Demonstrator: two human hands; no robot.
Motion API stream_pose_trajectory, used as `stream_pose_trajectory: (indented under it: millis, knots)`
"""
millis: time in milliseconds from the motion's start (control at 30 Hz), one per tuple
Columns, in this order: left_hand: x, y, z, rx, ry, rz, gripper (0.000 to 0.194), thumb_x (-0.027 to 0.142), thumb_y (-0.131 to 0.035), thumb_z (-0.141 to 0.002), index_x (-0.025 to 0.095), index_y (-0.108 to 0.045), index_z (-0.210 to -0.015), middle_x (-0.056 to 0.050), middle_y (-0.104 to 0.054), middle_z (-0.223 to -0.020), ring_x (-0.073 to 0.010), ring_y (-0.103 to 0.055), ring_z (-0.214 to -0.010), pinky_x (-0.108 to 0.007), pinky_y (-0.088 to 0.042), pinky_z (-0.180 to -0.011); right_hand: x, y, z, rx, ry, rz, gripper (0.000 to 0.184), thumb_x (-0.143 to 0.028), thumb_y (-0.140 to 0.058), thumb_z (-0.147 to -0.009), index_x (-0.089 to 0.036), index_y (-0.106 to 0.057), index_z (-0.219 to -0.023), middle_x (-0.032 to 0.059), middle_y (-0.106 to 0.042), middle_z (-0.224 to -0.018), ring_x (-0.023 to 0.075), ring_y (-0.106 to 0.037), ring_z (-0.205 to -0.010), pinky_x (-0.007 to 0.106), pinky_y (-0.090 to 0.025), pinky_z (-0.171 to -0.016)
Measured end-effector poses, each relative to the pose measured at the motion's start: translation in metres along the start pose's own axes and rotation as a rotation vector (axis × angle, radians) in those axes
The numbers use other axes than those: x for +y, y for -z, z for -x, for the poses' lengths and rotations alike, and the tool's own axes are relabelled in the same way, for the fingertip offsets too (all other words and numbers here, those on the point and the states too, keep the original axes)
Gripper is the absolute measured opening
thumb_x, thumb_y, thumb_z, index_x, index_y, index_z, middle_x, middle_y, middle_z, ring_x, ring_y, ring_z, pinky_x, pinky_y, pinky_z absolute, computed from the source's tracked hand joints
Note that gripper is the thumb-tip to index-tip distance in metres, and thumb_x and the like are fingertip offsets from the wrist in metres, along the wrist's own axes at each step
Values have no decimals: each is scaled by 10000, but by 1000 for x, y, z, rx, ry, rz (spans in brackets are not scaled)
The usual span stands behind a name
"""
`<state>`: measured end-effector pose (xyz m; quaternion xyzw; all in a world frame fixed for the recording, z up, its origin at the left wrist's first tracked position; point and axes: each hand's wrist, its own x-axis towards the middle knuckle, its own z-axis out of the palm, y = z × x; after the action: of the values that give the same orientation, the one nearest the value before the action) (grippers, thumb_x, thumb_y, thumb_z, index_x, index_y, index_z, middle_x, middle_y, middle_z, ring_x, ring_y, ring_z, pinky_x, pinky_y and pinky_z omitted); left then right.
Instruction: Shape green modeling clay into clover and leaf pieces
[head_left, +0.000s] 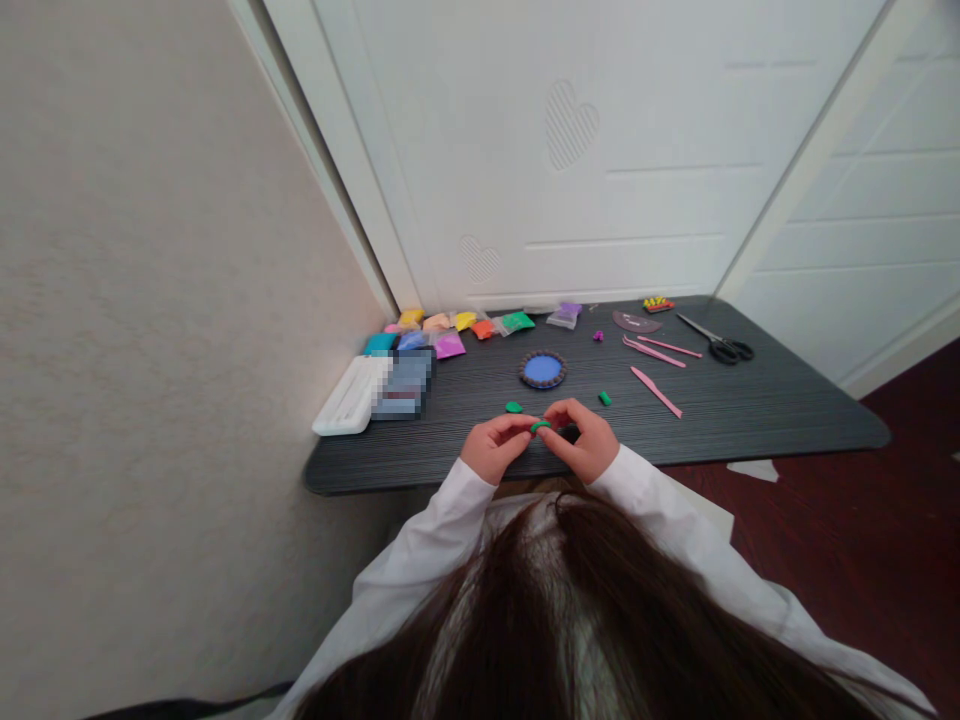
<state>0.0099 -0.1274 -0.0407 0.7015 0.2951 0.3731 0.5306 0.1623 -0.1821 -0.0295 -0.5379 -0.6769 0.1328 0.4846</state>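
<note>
Between the fingertips of both hands, near the table's front edge, is a small green piece of modelling clay, bent in a curve. My left hand pinches its left end, and my right hand pinches its right end. Just beyond my left fingers lies a flat green clay leaf shape. To the right of my right hand rests a short green clay lump. Farther back sits a blue clay disc with a dark brown beaded rim.
Several colourful clay packets line the back left, beside a white case and a blurred box. On the right lie pink modelling tools, black-handled scissors and a translucent scraper. A purple clay bit lies behind the disc.
</note>
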Motion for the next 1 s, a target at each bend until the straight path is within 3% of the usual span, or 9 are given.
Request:
stream_pose_trajectory:
  millis: [1000]
  knots:
    - [1, 0, -2, -40, -32, 10, 272, 239, -596, -658, 169, -633, -918, -53, -635, -914, -166, -574, -859, -284, -432, -800, 3, -1, -1, 0, -6, -80, 202, -270, -541, -701, -189, -502, -882, 19, -557, -779, 126, -526, -701, 280, -450, -668]
